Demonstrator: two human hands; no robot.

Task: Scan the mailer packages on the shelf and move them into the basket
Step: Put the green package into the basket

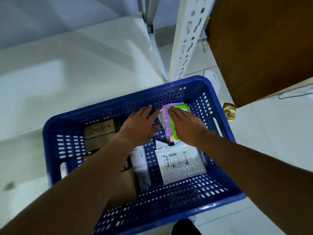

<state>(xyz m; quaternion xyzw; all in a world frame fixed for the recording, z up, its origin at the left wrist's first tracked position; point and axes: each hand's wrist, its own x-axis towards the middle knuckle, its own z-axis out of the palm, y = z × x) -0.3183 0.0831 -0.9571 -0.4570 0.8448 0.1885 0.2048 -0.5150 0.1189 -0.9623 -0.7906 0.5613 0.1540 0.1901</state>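
"While both hands reach into the basket, where does the mailer sit?" the note-taker asks.

"Obs. 1: mailer, green and purple, lies inside the basket at the far right, its far end at the far wall. Obs. 2: right hand rests flat on it, fingers straight, clasping nothing."

"Left hand?"

"Obs. 3: left hand is spread, fingers straight, holding nothing. It sits just left of the mailer, fingertips at the far wall's inner face. Blur at the thumb; it possibly touches the mailer's pale edge, cannot confirm."

"Other contents?"

"Obs. 4: white mailer with printed labels lies flat on the bottom, near right. Grey mailer is just left of it, partly beneath the left forearm. Box, brown with handwriting on top, fills the left side."

"Surroundings?"

"Obs. 5: basket stands on the floor. White shelf lies beyond it on the left. Perforated post rises behind the far rim. Brown board is upper right. Gold wrapper lies on the floor near the basket's right side, not touching it."
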